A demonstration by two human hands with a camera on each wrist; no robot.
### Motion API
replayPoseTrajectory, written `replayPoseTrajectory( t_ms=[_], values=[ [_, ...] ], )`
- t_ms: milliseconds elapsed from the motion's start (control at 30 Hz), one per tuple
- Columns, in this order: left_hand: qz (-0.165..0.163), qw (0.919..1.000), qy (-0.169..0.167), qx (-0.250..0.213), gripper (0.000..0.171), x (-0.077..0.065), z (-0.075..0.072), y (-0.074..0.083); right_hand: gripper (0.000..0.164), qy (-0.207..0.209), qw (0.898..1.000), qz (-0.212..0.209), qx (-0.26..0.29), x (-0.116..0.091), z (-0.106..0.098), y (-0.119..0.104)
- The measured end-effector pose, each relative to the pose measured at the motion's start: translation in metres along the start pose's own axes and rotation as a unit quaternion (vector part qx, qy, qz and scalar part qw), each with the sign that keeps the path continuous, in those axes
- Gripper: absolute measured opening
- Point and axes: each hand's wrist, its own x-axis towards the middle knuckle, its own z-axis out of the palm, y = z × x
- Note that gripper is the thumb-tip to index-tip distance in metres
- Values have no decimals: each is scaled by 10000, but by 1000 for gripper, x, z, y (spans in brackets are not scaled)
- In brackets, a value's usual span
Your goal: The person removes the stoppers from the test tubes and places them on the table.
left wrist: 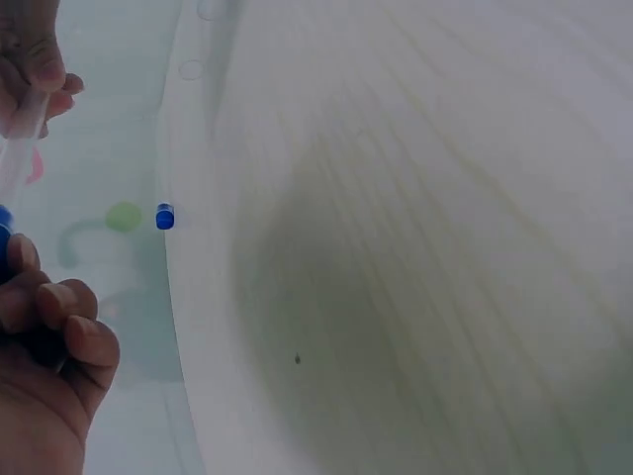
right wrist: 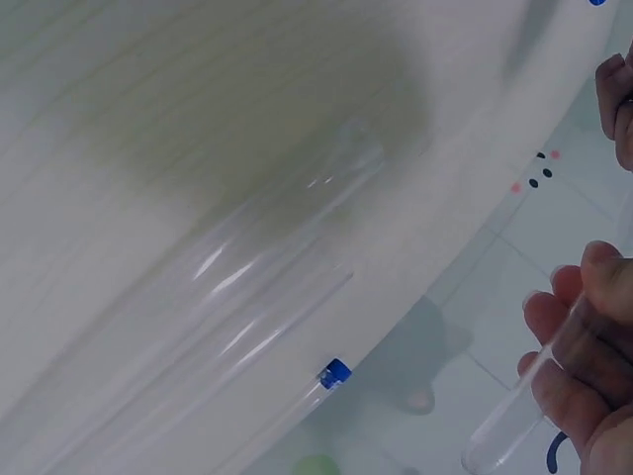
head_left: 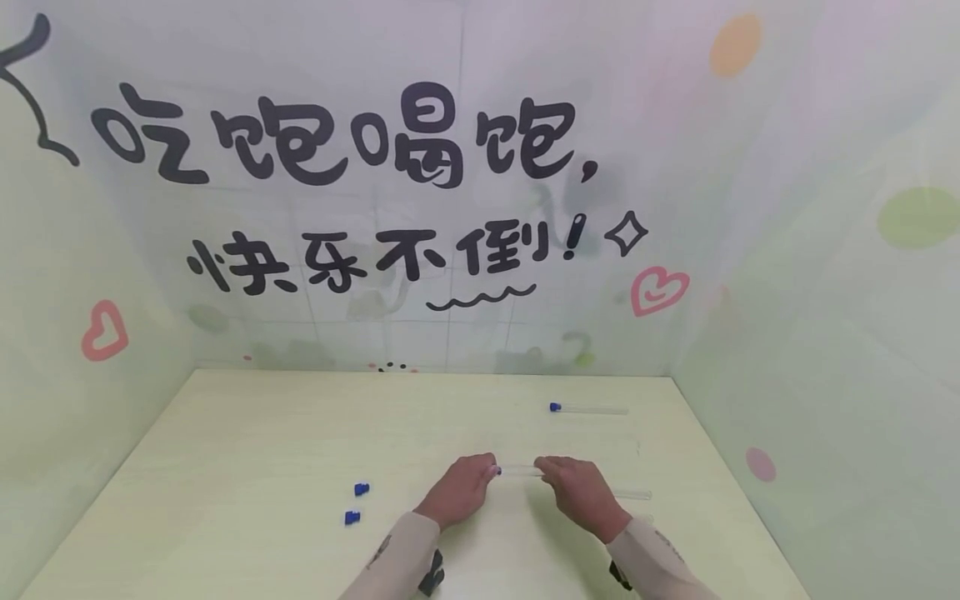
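A clear tube (head_left: 519, 471) is hanging level in the air just above the bench (head_left: 247, 467), stretching between the person's two hands. At its left end a small blue cap (head_left: 498, 472) is showing at the fingertips; from where I'm standing I can't tell how far it is seated. The left hand (head_left: 457, 492) is pinching that cap, its fingers curling in. The right hand (head_left: 581, 493) is gripping the tube itself with thumb and bent fingers, and the rounded end is poking out past them.

To the left of the left hand, two loose blue caps, a farther one (head_left: 362, 489) and a nearer one (head_left: 352, 517), are lying near each other. Beside and below the right hand, a pair of clear tubes (right wrist: 277, 228) is lying side by side, partly hidden from the head view. Farther back, a capped tube (head_left: 592, 409) is resting on the bench, its blue end pointing left. Pale sleeves (head_left: 397, 554) are covering the forearms, and behind everything a printed backdrop (head_left: 420, 50) is carrying bold black characters and pink hearts.
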Motion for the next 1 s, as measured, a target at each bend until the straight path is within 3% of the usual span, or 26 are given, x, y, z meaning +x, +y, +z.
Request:
replayPoseTrajectory(
  t_ms=[167,333,467,700,867,1000],
  values=[
    [-34,9993,-84,365,18,-1,2,1,21,-721,9972,105,167,5,-7,2],
    [18,9993,-96,354,18,-3,4,1,20,-910,9956,-18,236,8,-8,6],
    [44,10000,32,84,23,-2,5,1,21,-591,9982,103,58,3,-4,4],
    [-191,9987,362,-319,24,-1,2,4,24,261,9992,230,-183,1,1,-4],
    [-321,9978,444,-362,25,-1,1,5,24,432,9984,233,-285,0,4,-7],
    [-367,9981,293,-400,26,-3,1,2,23,435,9985,117,-319,-1,5,-7]
  ],
)
